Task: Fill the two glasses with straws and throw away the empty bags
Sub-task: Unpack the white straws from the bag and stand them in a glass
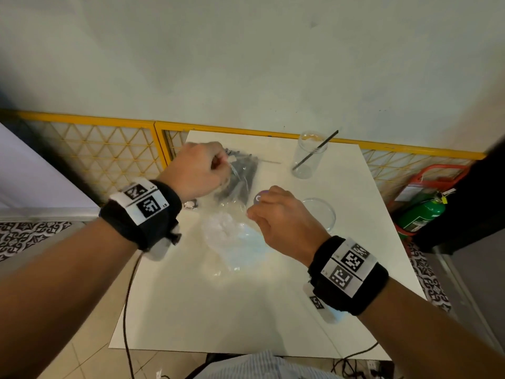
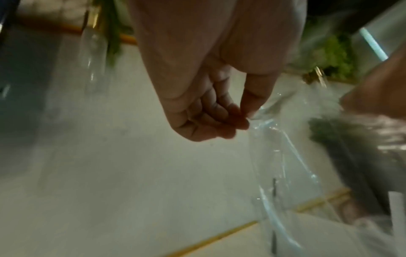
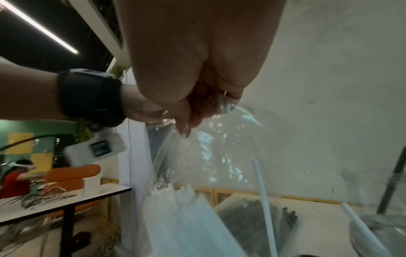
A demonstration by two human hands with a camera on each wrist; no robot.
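Two hands over the white square table, both pinching the same clear plastic bag of white straws, which is lifted over the table's middle. Left hand holds its thumb and curled fingers pressed together on one edge of the bag's open mouth; right hand holds its fingertips bunched on the opposite edge. White straws fill the lower part of that bag; too many and too blurred to count.

A second clear bag, packed with black straws, lies near the table's far-left corner, partly behind the left hand.

Two clear glasses: a tall one near the far edge with one black straw leaning in it, and a second glass near the right edge, just beside the right hand.
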